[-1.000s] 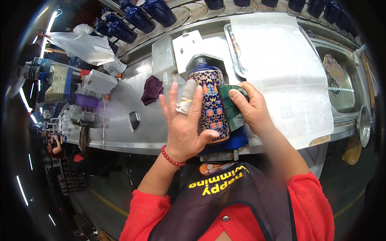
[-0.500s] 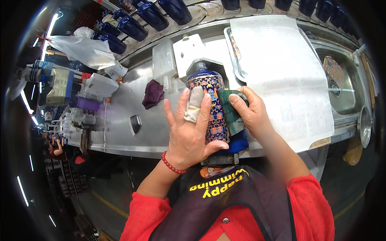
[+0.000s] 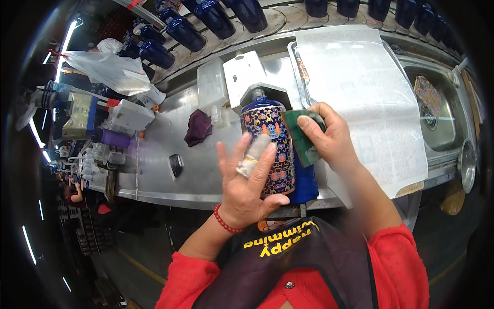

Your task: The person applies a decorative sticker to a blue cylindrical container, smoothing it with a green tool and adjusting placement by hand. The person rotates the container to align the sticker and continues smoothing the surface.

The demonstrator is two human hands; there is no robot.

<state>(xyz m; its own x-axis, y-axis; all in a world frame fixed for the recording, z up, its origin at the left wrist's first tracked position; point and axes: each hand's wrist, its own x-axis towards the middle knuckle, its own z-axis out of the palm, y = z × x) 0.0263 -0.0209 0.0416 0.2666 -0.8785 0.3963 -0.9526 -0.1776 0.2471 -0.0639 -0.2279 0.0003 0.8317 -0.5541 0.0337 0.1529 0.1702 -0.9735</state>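
Observation:
A dark blue bottle (image 3: 270,144) with a colourful floral pattern lies on the steel worktop, its neck pointing away from me beneath an angled metal bracket (image 3: 267,88). Over its lower left side, my left hand (image 3: 247,188) spreads its fingers. A grey-white finger cover sits on one finger, slightly blurred; whether the fingertips touch the bottle I cannot tell. Pinched between the thumb and fingers of my right hand (image 3: 332,136) is a flat green scraper (image 3: 303,141), held at the bottle's right edge. A blue cloth (image 3: 304,183) lies beside the bottle's near end.
Translucent printed sheets (image 3: 360,113) cover a tray at right, next to a steel sink (image 3: 437,103). A purple cloth (image 3: 198,127), a small black object (image 3: 176,165) and a clear plastic box (image 3: 212,82) are to the left. Several blue bottles (image 3: 216,18) stand along the back.
My left hand has drawn back toward me along the bottle. My right hand has tilted the green scraper and shifted it slightly right, showing more of the bottle's pattern.

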